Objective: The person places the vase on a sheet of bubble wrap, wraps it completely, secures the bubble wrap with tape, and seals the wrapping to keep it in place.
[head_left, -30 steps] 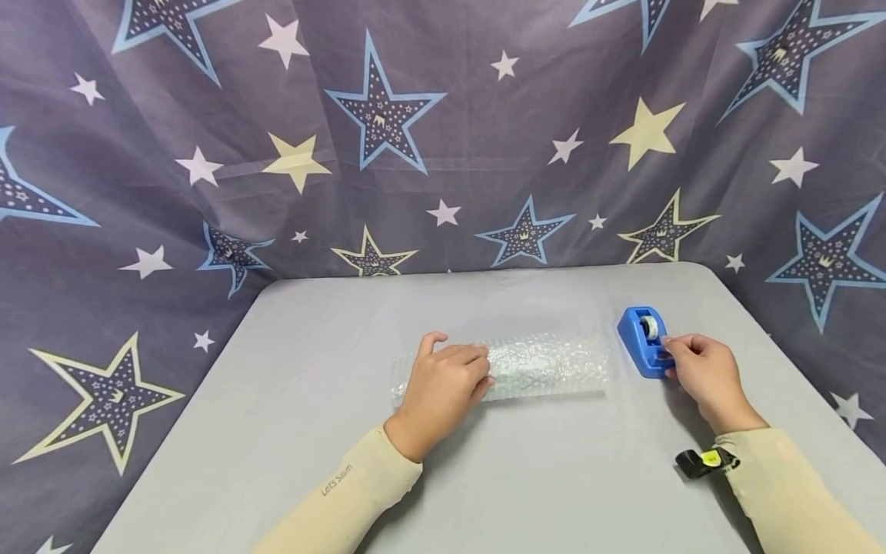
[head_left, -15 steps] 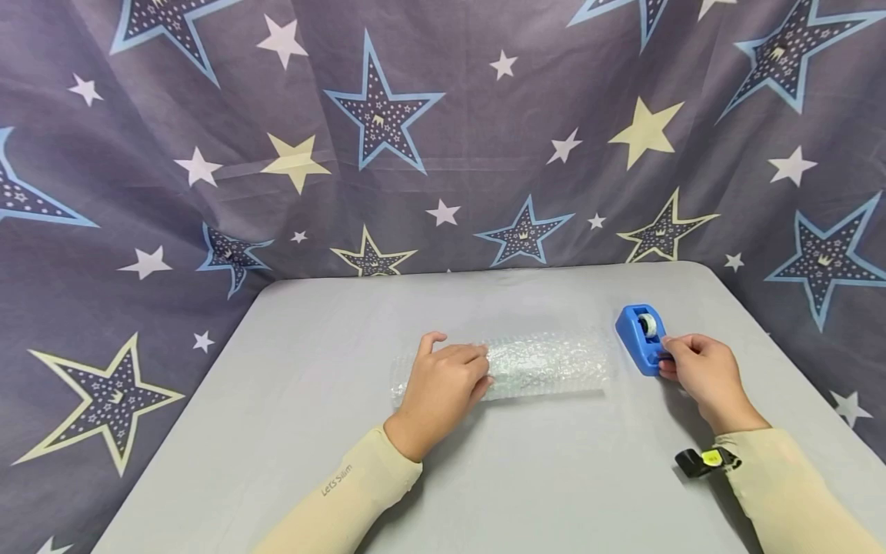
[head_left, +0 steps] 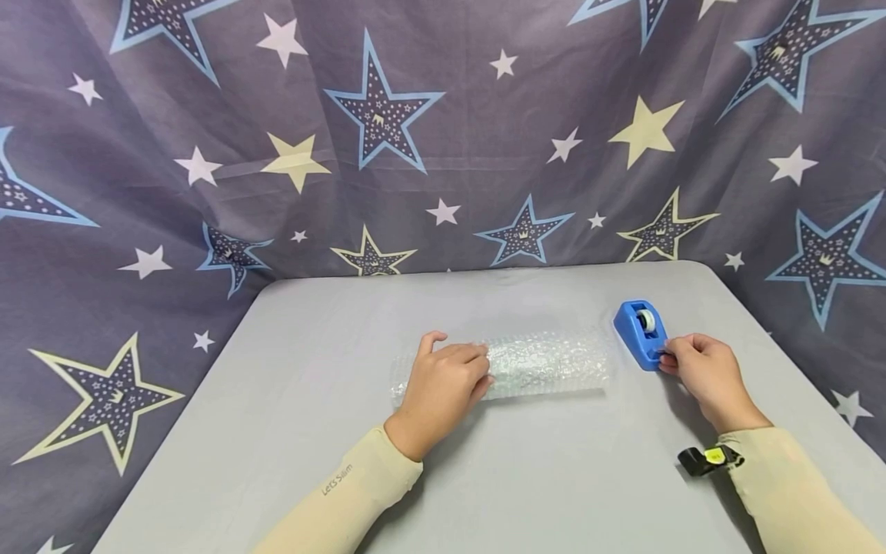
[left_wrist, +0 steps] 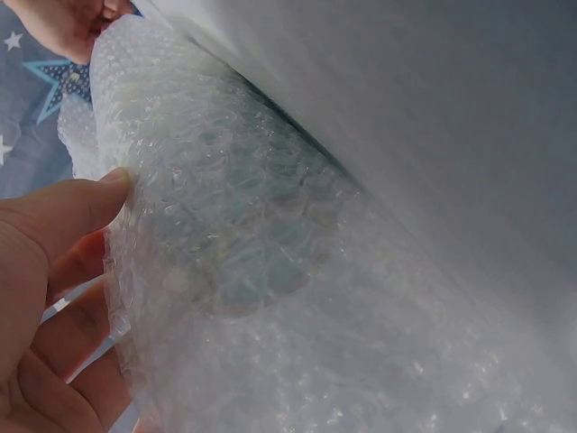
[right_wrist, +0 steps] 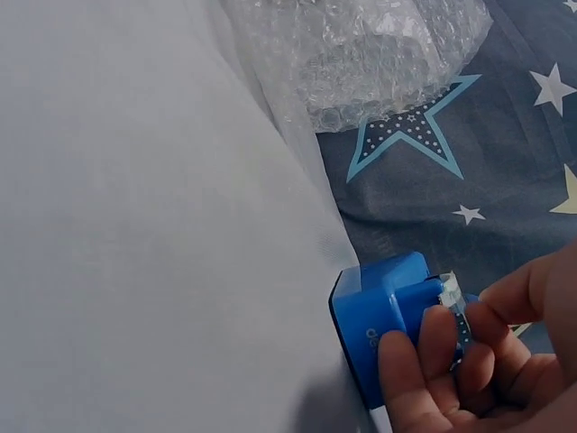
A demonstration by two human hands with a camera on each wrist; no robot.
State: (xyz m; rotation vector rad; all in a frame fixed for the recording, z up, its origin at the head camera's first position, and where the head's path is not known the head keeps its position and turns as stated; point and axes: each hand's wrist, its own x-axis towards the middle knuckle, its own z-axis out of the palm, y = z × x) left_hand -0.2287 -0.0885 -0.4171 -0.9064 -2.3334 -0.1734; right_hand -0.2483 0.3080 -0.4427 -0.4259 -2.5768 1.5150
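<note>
A roll of clear bubble wrap [head_left: 543, 365] lies across the middle of the table, a pale greenish object faintly showing through its layers. My left hand [head_left: 446, 381] holds its left part from above; in the left wrist view the thumb [left_wrist: 86, 206] lies along the wrap's edge, the other fingers curled against its far side. To the right stands a blue tape dispenser [head_left: 637, 327] with a small roll of tape [head_left: 647, 321]. At its front end my right hand [head_left: 706, 377] pinches a short strip of clear tape [right_wrist: 462, 325] between thumb and fingers, other fingertips against the dispenser's side.
A light grey cloth covers the table [head_left: 311, 462]. Behind and beside it hangs a dark curtain [head_left: 457, 138] printed with stars. A black strap with a yellow label [head_left: 713, 458] sits at the right sleeve's cuff.
The tape dispenser has shifted slightly toward the back of the table, while the right hand stays near its front end. The left hand and the bubble wrap have not moved.
</note>
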